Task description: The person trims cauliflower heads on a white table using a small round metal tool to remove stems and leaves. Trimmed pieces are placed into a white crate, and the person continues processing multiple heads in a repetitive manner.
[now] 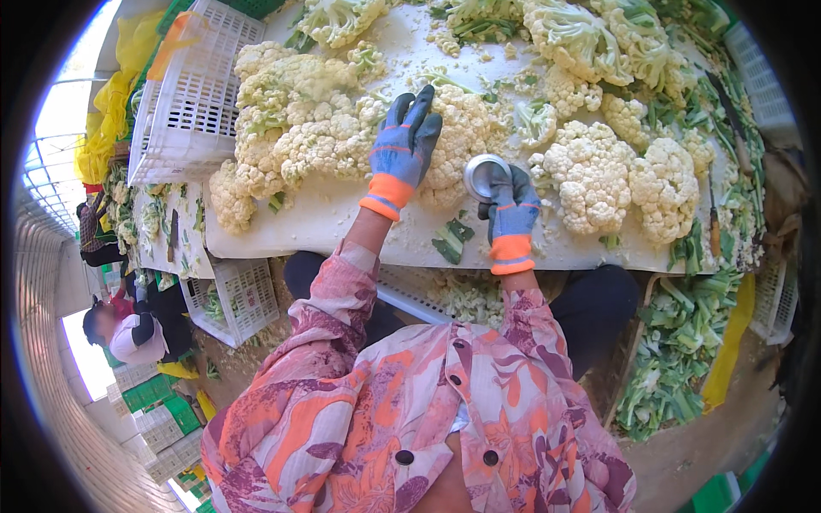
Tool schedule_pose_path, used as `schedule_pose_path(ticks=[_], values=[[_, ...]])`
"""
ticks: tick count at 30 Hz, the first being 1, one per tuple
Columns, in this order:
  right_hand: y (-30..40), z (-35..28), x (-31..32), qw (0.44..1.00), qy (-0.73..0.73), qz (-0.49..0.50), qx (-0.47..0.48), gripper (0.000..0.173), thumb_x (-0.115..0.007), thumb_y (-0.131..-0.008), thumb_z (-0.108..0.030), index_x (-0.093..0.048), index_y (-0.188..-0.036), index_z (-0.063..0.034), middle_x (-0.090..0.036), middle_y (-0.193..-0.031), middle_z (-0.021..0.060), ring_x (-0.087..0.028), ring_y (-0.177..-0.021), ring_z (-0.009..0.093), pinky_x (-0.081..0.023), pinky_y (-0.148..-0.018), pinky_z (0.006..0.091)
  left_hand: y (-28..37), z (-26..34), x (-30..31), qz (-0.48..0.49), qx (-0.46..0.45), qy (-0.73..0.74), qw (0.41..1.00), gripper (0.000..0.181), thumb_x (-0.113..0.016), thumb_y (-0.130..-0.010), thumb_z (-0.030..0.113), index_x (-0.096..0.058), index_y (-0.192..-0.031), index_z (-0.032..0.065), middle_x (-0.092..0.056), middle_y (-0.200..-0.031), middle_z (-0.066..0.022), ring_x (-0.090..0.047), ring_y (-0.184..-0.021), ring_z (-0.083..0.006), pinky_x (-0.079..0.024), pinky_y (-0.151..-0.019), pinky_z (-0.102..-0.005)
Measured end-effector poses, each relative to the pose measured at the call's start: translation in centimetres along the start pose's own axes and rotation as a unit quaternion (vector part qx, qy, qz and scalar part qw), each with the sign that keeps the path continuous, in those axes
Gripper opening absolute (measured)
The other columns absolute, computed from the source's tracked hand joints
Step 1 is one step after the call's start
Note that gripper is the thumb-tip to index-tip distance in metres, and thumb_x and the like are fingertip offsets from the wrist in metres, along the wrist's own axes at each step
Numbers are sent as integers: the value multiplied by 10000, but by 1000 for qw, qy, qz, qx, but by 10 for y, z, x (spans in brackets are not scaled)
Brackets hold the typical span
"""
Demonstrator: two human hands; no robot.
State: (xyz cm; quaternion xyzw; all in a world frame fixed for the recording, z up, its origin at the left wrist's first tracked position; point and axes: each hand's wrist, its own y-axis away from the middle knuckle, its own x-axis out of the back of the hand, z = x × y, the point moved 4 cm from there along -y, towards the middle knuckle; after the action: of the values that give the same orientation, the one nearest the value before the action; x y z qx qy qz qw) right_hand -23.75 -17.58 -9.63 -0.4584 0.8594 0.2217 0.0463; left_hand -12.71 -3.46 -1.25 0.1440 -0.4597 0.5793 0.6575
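Observation:
My left hand [404, 144], in a blue-grey coated work glove with an orange cuff, lies against the left side of a cauliflower head [458, 138]. Its fingers point away from me; the palm is hidden, so I cannot tell whether it grips. My right hand [513, 208], gloved alike, holds a round metal ring-shaped tool [472, 179] at that head's lower right edge. Left of my hands, several cauliflower heads [321, 134] are packed together. To the right sit two larger heads, one cauliflower [589, 176] beside another [665, 191]. A green leaf piece [453, 240] lies near the table's front edge.
The white tabletop [321, 234] bears crumbs. A white plastic crate [199, 96] stands at the left. Knives, one wooden-handled [714, 231], lie at the right beside leaf trimmings [673, 346]. Florets fill a crate [410, 301] below the edge. Another person [135, 333] is at the far left.

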Motion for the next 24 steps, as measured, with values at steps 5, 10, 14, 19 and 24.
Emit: schedule_pose_path(ticks=[5,10,14,19,24], values=[[-9,36,21,967,247,-10,66,262,-620,-870,-268,-599,-979,-31,-646,-793,50,-583,-668,101,-475,-565,279,0,-4,-4,5,-3,-21,1000,427,-524,-885,399,-508,-1284,246,-476,-1248,-236,-494,-1108,-398,-432,-889,-428],[-2,-11,16,991,128,-35,38,242,-613,-878,-259,-591,-1006,-56,-639,-819,51,-568,-694,111,-469,-615,253,-2,-10,-1,-5,12,-20,1000,464,-524,-878,428,-483,-1304,249,-474,-1253,-240,-485,-1121,-398,-419,-913,-420],[-22,3,29,949,252,14,190,259,-611,-880,-275,-593,-1023,-60,-627,-805,36,-562,-691,100,-464,-574,241,0,2,4,27,-14,-62,998,476,-555,-852,415,-506,-1286,225,-465,-1283,-198,-433,-1170,-406,-346,-975,-466],[-29,-38,48,985,137,-48,89,350,-636,-858,-325,-599,-1030,-22,-626,-810,47,-557,-678,106,-468,-578,265,40,72,5,5,-173,-219,960,520,-578,-810,436,-508,-1281,227,-439,-1338,-101,-353,-1247,-384,-171,-1039,-595],[-33,-29,48,981,152,-60,103,351,-616,-871,-323,-599,-1022,-8,-632,-822,63,-557,-696,122,-472,-625,281,57,19,-33,-113,-298,-390,864,426,-542,-799,358,-539,-1221,295,-423,-1368,-7,-335,-1296,-262,-150,-1060,-599]])
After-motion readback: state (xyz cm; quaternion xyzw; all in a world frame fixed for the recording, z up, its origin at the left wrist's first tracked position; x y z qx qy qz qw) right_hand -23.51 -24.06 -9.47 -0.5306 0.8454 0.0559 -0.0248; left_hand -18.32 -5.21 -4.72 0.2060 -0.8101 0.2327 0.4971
